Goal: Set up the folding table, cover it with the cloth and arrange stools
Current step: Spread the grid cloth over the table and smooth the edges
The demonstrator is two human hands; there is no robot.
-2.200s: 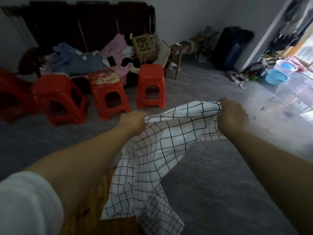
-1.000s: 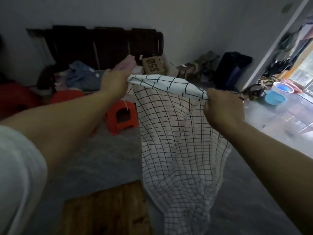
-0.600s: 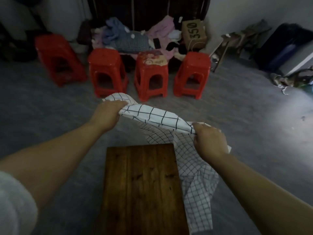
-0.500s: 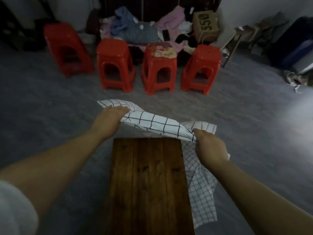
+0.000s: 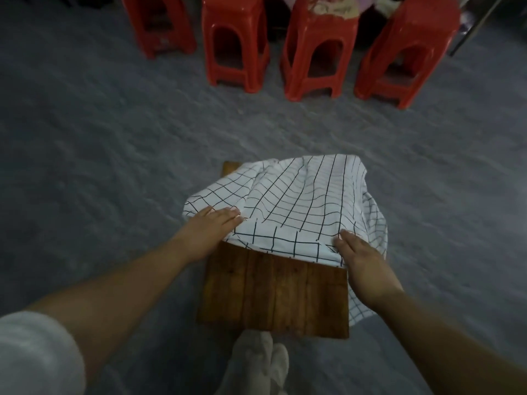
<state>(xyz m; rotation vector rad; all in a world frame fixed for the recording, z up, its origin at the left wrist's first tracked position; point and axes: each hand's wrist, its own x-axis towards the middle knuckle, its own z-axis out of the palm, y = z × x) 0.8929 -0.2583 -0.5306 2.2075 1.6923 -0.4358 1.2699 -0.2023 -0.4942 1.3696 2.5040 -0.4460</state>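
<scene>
While the flat-fingered left hand (image 5: 209, 232) and right hand (image 5: 362, 260) press the white checked cloth (image 5: 299, 201), the brown wooden tabletop (image 5: 273, 295) needs its lower half covered next.

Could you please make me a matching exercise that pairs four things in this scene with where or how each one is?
Things:
1. checked cloth
2. wooden table
3. red stools
4. left hand

Places or states:
A. in a row on the floor beyond the table
B. near half of its top bare
C. fingers flat on the cloth's left edge
D. bunched over the table's far half, hanging off its right side

Pairs: 1-D, 2-B, 3-A, 4-C
</scene>
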